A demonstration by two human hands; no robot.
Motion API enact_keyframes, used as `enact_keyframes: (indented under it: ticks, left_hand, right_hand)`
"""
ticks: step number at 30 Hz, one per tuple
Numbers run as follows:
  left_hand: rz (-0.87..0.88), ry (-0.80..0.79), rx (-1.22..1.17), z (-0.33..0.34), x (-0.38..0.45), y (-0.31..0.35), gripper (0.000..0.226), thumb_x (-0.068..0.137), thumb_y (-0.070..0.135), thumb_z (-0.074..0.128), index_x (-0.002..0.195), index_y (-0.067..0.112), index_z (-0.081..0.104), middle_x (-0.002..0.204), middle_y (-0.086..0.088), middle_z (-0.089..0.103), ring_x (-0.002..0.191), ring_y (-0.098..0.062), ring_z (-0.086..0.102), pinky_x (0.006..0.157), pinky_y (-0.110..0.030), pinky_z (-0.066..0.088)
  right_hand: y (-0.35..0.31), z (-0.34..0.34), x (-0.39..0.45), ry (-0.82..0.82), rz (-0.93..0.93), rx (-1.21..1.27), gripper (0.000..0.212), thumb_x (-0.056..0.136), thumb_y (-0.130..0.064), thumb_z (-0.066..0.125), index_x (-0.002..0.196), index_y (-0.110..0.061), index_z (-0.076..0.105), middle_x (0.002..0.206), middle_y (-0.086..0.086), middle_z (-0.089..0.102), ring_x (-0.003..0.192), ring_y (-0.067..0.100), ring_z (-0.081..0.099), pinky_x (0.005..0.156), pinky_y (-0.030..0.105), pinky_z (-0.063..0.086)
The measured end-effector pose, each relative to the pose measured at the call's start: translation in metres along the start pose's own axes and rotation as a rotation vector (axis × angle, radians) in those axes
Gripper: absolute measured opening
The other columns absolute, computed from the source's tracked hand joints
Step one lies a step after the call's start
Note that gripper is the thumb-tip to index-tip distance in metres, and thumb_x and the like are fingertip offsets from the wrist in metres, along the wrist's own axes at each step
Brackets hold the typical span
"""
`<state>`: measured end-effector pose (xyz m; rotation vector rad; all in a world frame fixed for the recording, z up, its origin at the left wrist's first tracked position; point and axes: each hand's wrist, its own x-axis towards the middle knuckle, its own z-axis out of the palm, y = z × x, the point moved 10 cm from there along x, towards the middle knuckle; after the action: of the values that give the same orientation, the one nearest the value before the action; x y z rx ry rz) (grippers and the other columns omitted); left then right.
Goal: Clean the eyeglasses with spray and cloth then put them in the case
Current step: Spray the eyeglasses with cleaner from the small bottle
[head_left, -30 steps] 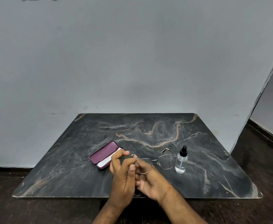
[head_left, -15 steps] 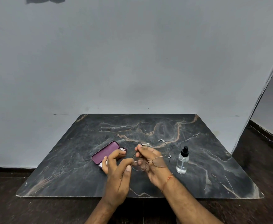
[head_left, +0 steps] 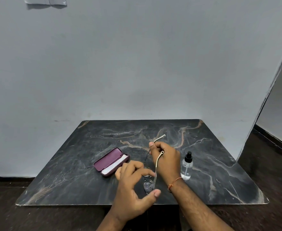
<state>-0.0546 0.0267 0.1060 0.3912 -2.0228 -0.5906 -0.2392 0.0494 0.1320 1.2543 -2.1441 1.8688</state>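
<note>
Two hands worked over the marble tabletop [head_left: 70,164]. Right hand [head_left: 167,160] gripped the eyeglasses [head_left: 149,185] by the temples, fingers closed round them, arm tips pointing away and lenses hanging toward the wearer. This likely kept fingers off the glass. Left hand [head_left: 133,185] sat half open, forefinger and thumb bracketing the lower lens; whether they touched it, could not tell. No cloth seen in either hand. Case [head_left: 111,161] lay open to the left, a white strip inside, possibly the cloth. Spray bottle [head_left: 186,165] stood upright just right of the wrist, within reach. Judged cleaning not yet begun.
</note>
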Motion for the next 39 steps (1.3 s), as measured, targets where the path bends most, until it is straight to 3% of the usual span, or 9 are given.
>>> enact_keyframes:
  ticks: [4, 8, 13, 17, 21, 29, 33, 37, 39]
  left_hand:
    - [0.089, 0.087, -0.013, -0.006, 0.001, 0.01, 0.013, 0.098, 0.053, 0.078, 0.099, 0.04, 0.078, 0.098, 0.017, 0.06, 0.096, -0.013, 0.065, 0.089, -0.047, 0.046]
    - [0.108, 0.136, -0.072, -0.019, 0.0, 0.0, 0.011, 0.104, 0.041, 0.078, 0.105, 0.032, 0.084, 0.096, 0.014, 0.062, 0.089, -0.021, 0.065, 0.076, -0.041, 0.054]
    - [0.061, 0.159, -0.04, -0.034, -0.003, -0.024, 0.009, 0.097, 0.03, 0.083, 0.106, 0.029, 0.087, 0.097, 0.014, 0.072, 0.092, -0.014, 0.072, 0.084, -0.025, 0.054]
    - [0.03, 0.142, -0.038, -0.039, -0.004, -0.039, 0.01, 0.097, 0.028, 0.081, 0.104, 0.034, 0.083, 0.101, 0.015, 0.079, 0.094, -0.014, 0.076, 0.084, -0.029, 0.058]
    - [-0.01, 0.115, -0.07, -0.044, -0.009, -0.058, 0.014, 0.096, 0.029, 0.082, 0.103, 0.041, 0.08, 0.104, 0.017, 0.082, 0.095, -0.013, 0.08, 0.086, -0.023, 0.059]
    - [-0.091, 0.087, -0.151, -0.036, -0.02, -0.089, 0.015, 0.093, 0.031, 0.083, 0.1, 0.044, 0.084, 0.1, 0.014, 0.083, 0.095, -0.008, 0.082, 0.087, -0.012, 0.057]
    - [-0.126, 0.085, -0.131, -0.028, -0.017, -0.1, 0.014, 0.092, 0.032, 0.083, 0.105, 0.038, 0.086, 0.101, 0.019, 0.085, 0.093, -0.005, 0.082, 0.086, -0.012, 0.058]
    - [-0.164, 0.097, -0.118, -0.02, -0.01, -0.108, 0.028, 0.088, 0.02, 0.087, 0.109, 0.038, 0.087, 0.1, 0.02, 0.085, 0.093, -0.004, 0.082, 0.086, -0.013, 0.059]
    - [-0.174, 0.103, -0.111, -0.015, -0.005, -0.111, 0.028, 0.088, 0.015, 0.088, 0.105, 0.038, 0.089, 0.101, 0.021, 0.085, 0.093, -0.003, 0.082, 0.087, -0.011, 0.058]
  right_hand:
    - [-0.005, -0.008, 0.004, 0.061, -0.093, -0.082, 0.029, 0.101, -0.031, 0.074, 0.074, -0.019, 0.074, 0.059, -0.007, 0.067, 0.059, 0.01, 0.064, 0.057, 0.028, 0.049]
    - [0.006, -0.018, 0.01, 0.078, -0.072, -0.128, 0.031, 0.1, -0.034, 0.073, 0.072, -0.021, 0.071, 0.057, -0.011, 0.063, 0.065, 0.009, 0.063, 0.054, 0.013, 0.04]
    - [0.021, -0.031, 0.01, 0.114, -0.015, -0.105, 0.026, 0.099, -0.033, 0.075, 0.074, -0.024, 0.075, 0.054, -0.017, 0.062, 0.068, -0.002, 0.065, 0.059, 0.006, 0.041]
    - [0.033, -0.032, 0.007, 0.109, 0.023, -0.095, 0.021, 0.099, -0.034, 0.075, 0.081, -0.023, 0.079, 0.059, -0.016, 0.065, 0.061, 0.003, 0.064, 0.064, 0.017, 0.048]
    - [0.047, -0.029, 0.001, 0.084, 0.083, -0.061, 0.024, 0.099, -0.036, 0.074, 0.079, -0.024, 0.078, 0.062, -0.011, 0.072, 0.061, 0.011, 0.071, 0.067, 0.031, 0.059]
    - [0.079, -0.02, -0.01, 0.054, 0.175, -0.037, 0.024, 0.099, -0.042, 0.073, 0.078, -0.031, 0.076, 0.068, -0.016, 0.074, 0.056, 0.011, 0.071, 0.061, 0.042, 0.063]
    - [0.084, -0.015, -0.015, 0.019, 0.178, -0.077, 0.025, 0.098, -0.052, 0.07, 0.078, -0.036, 0.075, 0.066, -0.022, 0.072, 0.057, 0.006, 0.071, 0.06, 0.036, 0.062]
    - [0.089, -0.016, -0.016, -0.035, 0.19, -0.073, 0.022, 0.098, -0.049, 0.072, 0.101, -0.03, 0.081, 0.071, -0.021, 0.074, 0.062, 0.006, 0.073, 0.068, 0.039, 0.064]
    - [0.084, -0.019, -0.017, -0.059, 0.16, -0.118, 0.03, 0.097, -0.045, 0.074, 0.121, -0.027, 0.08, 0.075, -0.023, 0.075, 0.073, -0.001, 0.072, 0.074, 0.026, 0.06]
